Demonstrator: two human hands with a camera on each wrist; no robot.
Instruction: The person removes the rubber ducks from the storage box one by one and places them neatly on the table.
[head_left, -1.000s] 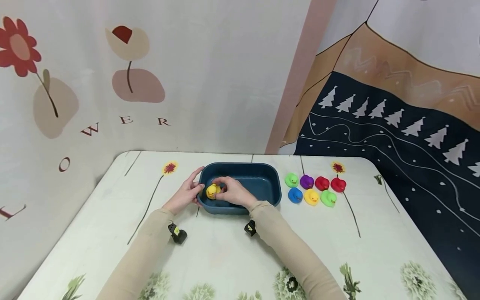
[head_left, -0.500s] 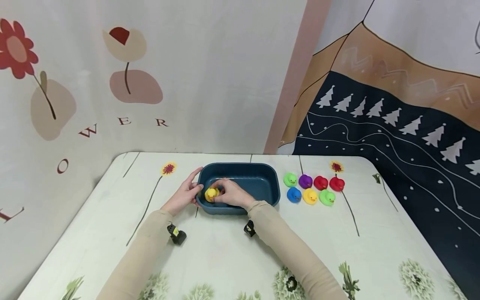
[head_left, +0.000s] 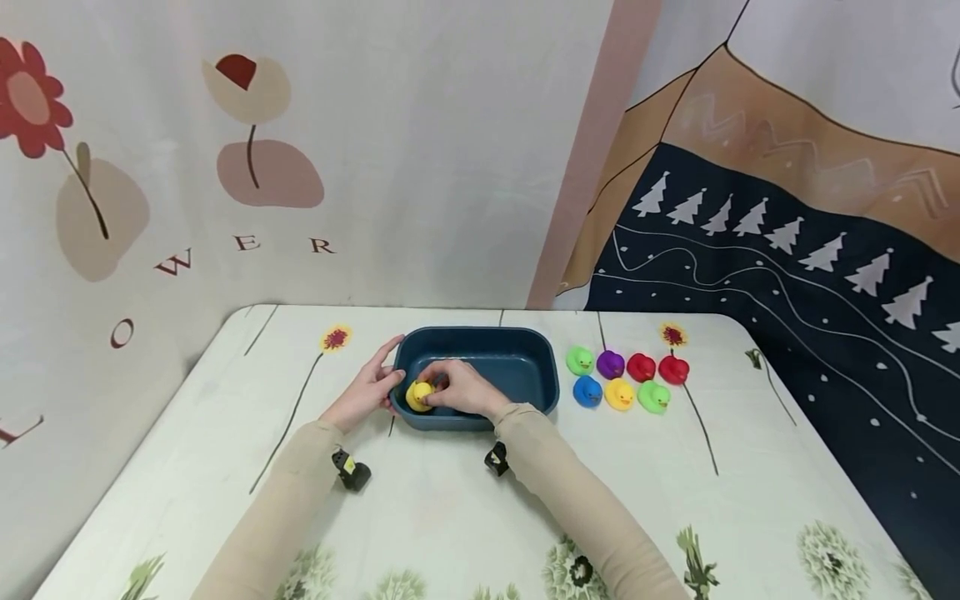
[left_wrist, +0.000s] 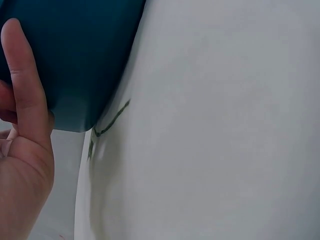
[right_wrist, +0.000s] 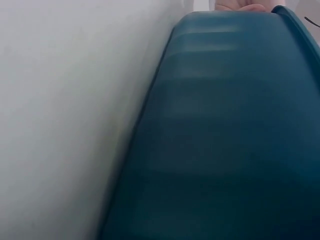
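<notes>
In the head view, a dark blue rectangular plastic basin [head_left: 471, 422] stands on the table. My left hand [head_left: 362, 395] holds its left end, thumb over the rim and fingers along the outside; the left wrist view shows one finger lying straight up the basin's wall. Inside the basin my right hand [head_left: 467, 388] pinches a yellow rubber duck [head_left: 417, 397] from its right side, near the front left corner. The duck's underside is hidden behind the front wall. The right wrist view shows mostly the basin's outer wall [right_wrist: 225, 110], without the right hand.
Right of the basin, several rubber ducks stand in two rows, among them a purple duck [head_left: 611, 364], a blue duck [head_left: 587, 392] and an orange-yellow duck [head_left: 619, 394]. A flower-printed white cloth [head_left: 427, 508] covers the table. Printed curtains [head_left: 420, 167] hang behind.
My right hand has moved the yellow duck a little toward the basin's front left corner, and it has turned slightly. My left hand keeps its hold on the basin.
</notes>
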